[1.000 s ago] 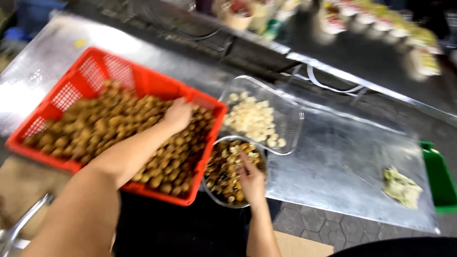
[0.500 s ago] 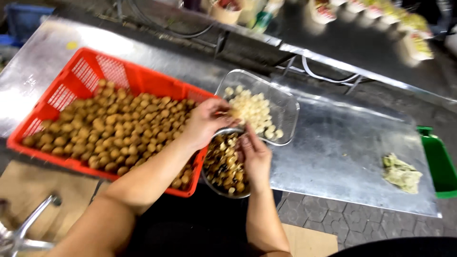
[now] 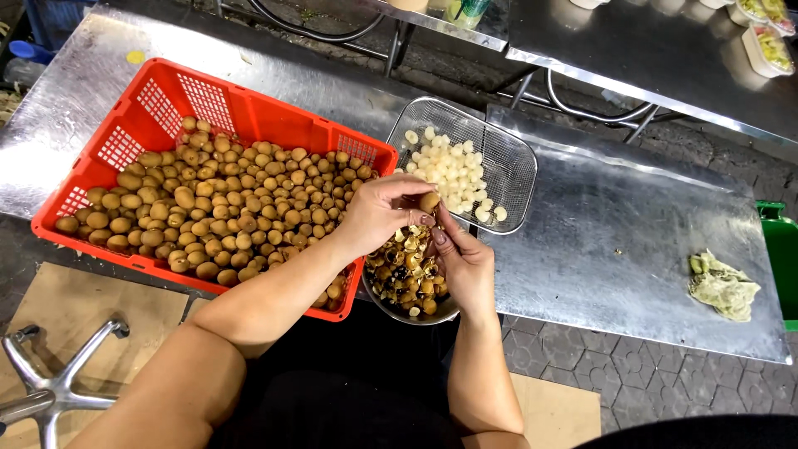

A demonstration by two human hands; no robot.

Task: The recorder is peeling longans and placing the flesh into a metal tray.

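My left hand (image 3: 384,212) pinches one small round brown fruit (image 3: 429,202) at its fingertips, just above a metal bowl (image 3: 416,314) of peels and dark seeds. My right hand (image 3: 462,264) comes up from below, and its fingertips touch the same fruit. Left of both hands, a red plastic crate (image 3: 176,100) holds many unpeeled brown fruits (image 3: 216,208). Behind the hands sits a wire mesh basket (image 3: 507,166) with several peeled white fruits (image 3: 453,170) inside.
A steel table (image 3: 615,249) carries the crate and the basket. A crumpled yellowish rag (image 3: 721,285) lies at its right end, beside a green bin edge (image 3: 781,249). Chair legs (image 3: 58,382) stand on cardboard at lower left. A second steel table (image 3: 665,58) sits behind.
My left hand left the crate with one fruit and moved right, over the bowl. My right hand rose from the bowl to meet it.
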